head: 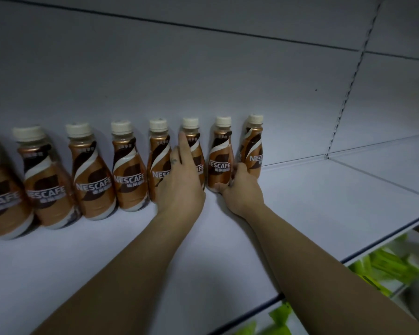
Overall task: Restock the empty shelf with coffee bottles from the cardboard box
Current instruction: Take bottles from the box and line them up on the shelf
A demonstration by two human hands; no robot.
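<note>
— Stock on the shelf?
— Coffee bottles: eight in view, one standing row, the leftmost cut by the frame edge. Cream caps, copper-brown wrap, white swirl, "NESCAFE" in white capitals. The smaller characters beneath are too small to read. Reference item: end bottle, last on the right, close to the back panel.
— Right hand?
— Grips the neighbour bottle, just left of the end bottle, low down. The thumb is at its base and the fingers curl into the gap between the two.
— Left hand?
— Flat, fingers straight, laid over the fronts of the next two bottles further left of the end bottle. The forefinger points up toward a cap. Holds nothing.
— Other items?
— Green packs, blurred, under the shelf, below and right of the end bottle.
</note>
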